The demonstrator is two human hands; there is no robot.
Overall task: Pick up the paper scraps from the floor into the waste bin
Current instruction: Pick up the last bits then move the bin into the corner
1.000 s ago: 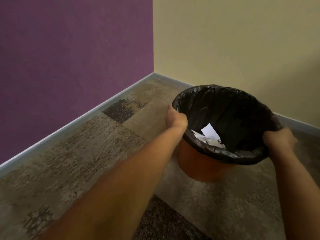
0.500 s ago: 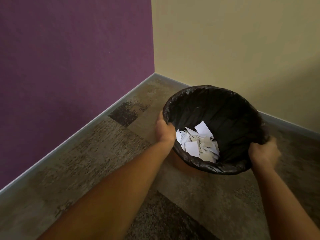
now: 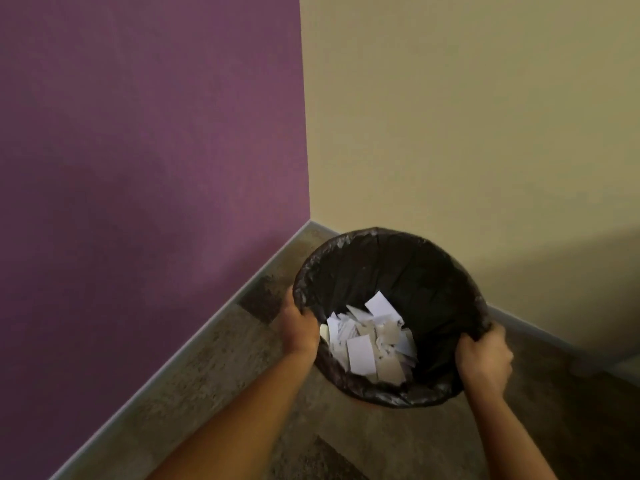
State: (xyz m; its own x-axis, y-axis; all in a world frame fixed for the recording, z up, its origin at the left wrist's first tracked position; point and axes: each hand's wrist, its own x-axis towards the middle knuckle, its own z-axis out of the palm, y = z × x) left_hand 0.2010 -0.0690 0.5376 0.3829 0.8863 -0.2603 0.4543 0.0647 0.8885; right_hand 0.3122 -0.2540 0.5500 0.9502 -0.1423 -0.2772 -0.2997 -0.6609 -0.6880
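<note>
The waste bin (image 3: 408, 258), lined with a black plastic bag, is near the room corner, seen from above. A heap of several white paper scraps (image 3: 369, 341) lies at its bottom. My left hand (image 3: 298, 327) grips the bin's left rim. On the right rim my right hand (image 3: 485, 358) is closed around the bag edge. Both forearms reach in from the bottom of the view. No loose scraps show on the visible carpet.
A purple wall (image 3: 138, 168) stands on the left and a beige wall (image 3: 467, 116) on the right; they meet just behind the bin. Grey baseboard (image 3: 194, 344) runs along both. Patterned brown carpet (image 3: 225, 393) covers the floor.
The bin, held by both hands, has moved closer to the corner, and I look more steeply into it, so more scraps show and its orange body is hidden.
</note>
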